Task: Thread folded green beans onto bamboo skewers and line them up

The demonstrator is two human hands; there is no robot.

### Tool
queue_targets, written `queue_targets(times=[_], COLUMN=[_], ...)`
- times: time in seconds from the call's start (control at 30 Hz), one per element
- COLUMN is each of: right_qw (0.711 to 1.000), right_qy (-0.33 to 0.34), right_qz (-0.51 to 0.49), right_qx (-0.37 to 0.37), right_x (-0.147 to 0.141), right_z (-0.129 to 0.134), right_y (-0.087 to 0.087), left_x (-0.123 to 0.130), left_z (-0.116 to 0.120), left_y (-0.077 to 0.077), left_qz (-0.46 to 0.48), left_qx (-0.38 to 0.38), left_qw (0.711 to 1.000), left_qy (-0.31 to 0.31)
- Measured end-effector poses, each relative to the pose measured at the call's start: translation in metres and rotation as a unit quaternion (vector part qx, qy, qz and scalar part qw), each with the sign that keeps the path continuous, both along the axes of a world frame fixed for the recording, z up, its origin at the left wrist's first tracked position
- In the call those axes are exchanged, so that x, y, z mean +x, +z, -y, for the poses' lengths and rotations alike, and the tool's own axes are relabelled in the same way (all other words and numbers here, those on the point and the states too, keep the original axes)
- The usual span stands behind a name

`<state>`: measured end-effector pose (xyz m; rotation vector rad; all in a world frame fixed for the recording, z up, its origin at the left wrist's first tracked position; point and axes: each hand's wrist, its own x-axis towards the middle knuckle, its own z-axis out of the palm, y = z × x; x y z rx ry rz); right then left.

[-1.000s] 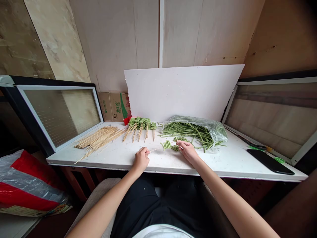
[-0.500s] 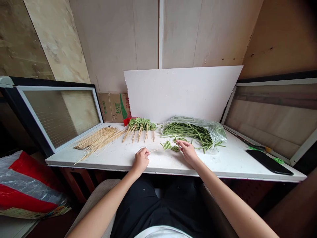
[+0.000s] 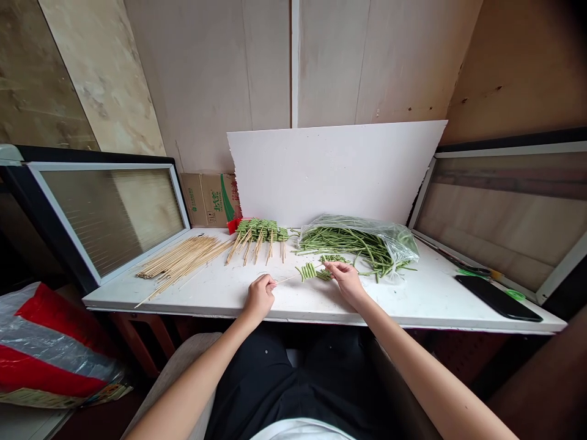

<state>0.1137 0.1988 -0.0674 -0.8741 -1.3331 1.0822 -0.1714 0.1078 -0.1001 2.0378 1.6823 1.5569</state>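
My left hand (image 3: 260, 297) is closed round the blunt end of a thin wooden skewer (image 3: 287, 279), which points right. Several short green bean pieces (image 3: 306, 272) are threaded side by side near its far end. My right hand (image 3: 343, 278) is at the skewer's tip with thumb and fingers pinched together; what lies between them is too small to make out. Just behind and below those fingers, cut bean pieces (image 3: 324, 275) lie in a small pile on the white table (image 3: 293, 305).
Bare skewers (image 3: 181, 260) lie in a heap at left. Finished bean skewers (image 3: 259, 231) are stacked at the back. A clear plastic bag of long green beans (image 3: 358, 241) lies behind my right hand. A black phone (image 3: 498, 298) rests at right, near a white upright board (image 3: 339, 174).
My right hand has shifted very slightly left, closer to the threaded bean pieces. The left hand keeps its hold on the skewer, and the view has moved a little.
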Motion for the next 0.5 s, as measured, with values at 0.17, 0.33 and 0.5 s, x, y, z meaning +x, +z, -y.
queue_targets(times=[0.17, 0.33, 0.5], right_qw=[0.999, 0.999, 0.993], right_qy=[0.039, 0.035, 0.003], right_qz=[0.021, 0.006, 0.108], right_qx=[0.013, -0.015, 0.042], right_x=[-0.014, -0.026, -0.007], right_z=[0.013, 0.023, 0.016], right_y=[-0.001, 0.005, 0.019], left_x=[0.001, -0.001, -0.002], left_z=[-0.001, -0.003, -0.005], left_y=[0.000, 0.003, 0.001], left_qz=[0.006, 0.049, 0.050], left_qx=[-0.008, -0.004, 0.002], left_qw=[1.000, 0.999, 0.998], left_qy=[-0.016, 0.011, 0.032])
